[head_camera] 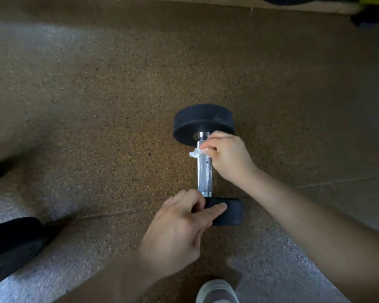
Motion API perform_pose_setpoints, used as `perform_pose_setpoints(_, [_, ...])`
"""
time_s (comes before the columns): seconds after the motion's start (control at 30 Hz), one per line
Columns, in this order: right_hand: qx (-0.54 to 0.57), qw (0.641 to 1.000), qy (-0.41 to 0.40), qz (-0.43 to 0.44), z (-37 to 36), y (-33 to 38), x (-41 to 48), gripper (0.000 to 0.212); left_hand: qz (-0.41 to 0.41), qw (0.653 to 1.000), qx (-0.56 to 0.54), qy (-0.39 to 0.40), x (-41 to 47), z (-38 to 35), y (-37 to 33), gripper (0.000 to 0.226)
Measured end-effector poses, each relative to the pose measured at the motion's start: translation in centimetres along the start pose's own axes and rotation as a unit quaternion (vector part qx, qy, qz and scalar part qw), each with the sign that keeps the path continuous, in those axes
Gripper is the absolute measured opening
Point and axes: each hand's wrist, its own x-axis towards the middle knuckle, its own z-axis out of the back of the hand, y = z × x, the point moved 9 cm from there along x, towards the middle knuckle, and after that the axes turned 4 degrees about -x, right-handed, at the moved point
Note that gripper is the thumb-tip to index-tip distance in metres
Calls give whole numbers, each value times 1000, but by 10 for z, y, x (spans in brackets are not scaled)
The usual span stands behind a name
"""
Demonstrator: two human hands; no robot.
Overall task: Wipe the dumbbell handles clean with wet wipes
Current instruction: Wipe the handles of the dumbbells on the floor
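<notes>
A dumbbell with black round heads and a chrome knurled handle (204, 173) lies on the brown speckled floor, its far head (202, 122) pointing away from me. My right hand (228, 157) wraps around the upper part of the handle and pinches a crumpled white wet wipe (196, 152) against it. My left hand (179, 228) grips the near head (230, 212), thumb lying across its top and fingers curled over its left edge.
A large black weight (13, 241) lies at the lower left edge. The toe of a white shoe (217, 290) shows at the bottom. Dark and yellow objects (368, 9) sit at the top right by a wall base. A floor seam (118, 213) runs left of the dumbbell.
</notes>
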Motion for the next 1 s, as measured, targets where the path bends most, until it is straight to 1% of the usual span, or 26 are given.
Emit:
perform_pose_setpoints(0.1, [48, 994, 93, -20, -7, 1, -30, 13, -6, 999, -33, 2, 3, 5, -3, 34])
perform_pose_setpoints(0.13, [51, 993, 104, -14, -8, 3, -35, 12, 1, 999, -35, -8, 3, 6, -3, 32])
perform_pose_setpoints(0.2, [18, 998, 59, 14, -3, 4, -26, 14, 10, 1000, -21, -20, 4, 7, -4, 31])
perform_pose_setpoints(0.23, [-8, 999, 27, 21, 0, 3, -16, 16, 9, 1000, -10, -14, 4, 6, -6, 31])
perform_pose_setpoints(0.3, [-35, 999, -25, -4, 5, -5, 1, 20, -17, 999, 37, 23, 6, 0, -13, 36])
perform_pose_setpoints(0.37, [-11, 998, -52, -37, 7, -13, 0, 23, -41, 993, 101, 48, 7, -4, -17, 49])
perform_pose_setpoints(0.43, [28, 999, -18, -34, 1, -12, -20, 22, -36, 990, 123, 52, 7, -5, -17, 57])
perform_pose_setpoints(0.5, [39, 999, 30, -20, -3, -6, -40, 20, -21, 992, 114, 53, 7, -7, -16, 58])
perform_pose_setpoints(0.53, [34, 999, 29, -11, -1, -5, -38, 20, -20, 993, 108, 51, 8, -8, -17, 58])
perform_pose_setpoints(0.6, [10, 1000, -16, -7, 5, -13, -19, 22, -28, 993, 103, 47, 11, -12, -19, 55])
perform_pose_setpoints(0.67, [5, 998, -52, -29, 10, -24, -1, 24, -25, 995, 91, 30, 12, -10, -16, 45])
perform_pose_setpoints(0.7, [16, 998, -54, -35, 10, -27, -2, 23, -16, 997, 78, 12, 12, -8, -13, 40])
perform_pose_setpoints(0.77, [54, 998, -3, -31, 3, -28, -21, 21, 13, 998, 64, -15, 9, -3, -8, 36])
perform_pose_setpoints(0.83, [87, 995, 49, -13, -2, -21, -41, 20, 29, 997, 64, -13, 7, -5, -9, 36])
perform_pose_setpoints(0.87, [90, 995, 48, -7, 0, -21, -38, 19, 33, 997, 69, -8, 8, -8, -11, 36])
perform_pose_setpoints(0.9, [81, 996, 29, -13, 1, -25, -28, 19, 35, 996, 77, -4, 9, -9, -12, 36])
perform_pose_setpoints(0.97, [55, 997, -17, -41, 10, -34, -6, 21, 36, 995, 92, 8, 12, -9, -15, 37])
perform_pose_setpoints(1.0, [51, 997, -20, -57, 10, -38, -3, 21, 35, 994, 99, 20, 14, -9, -16, 38])
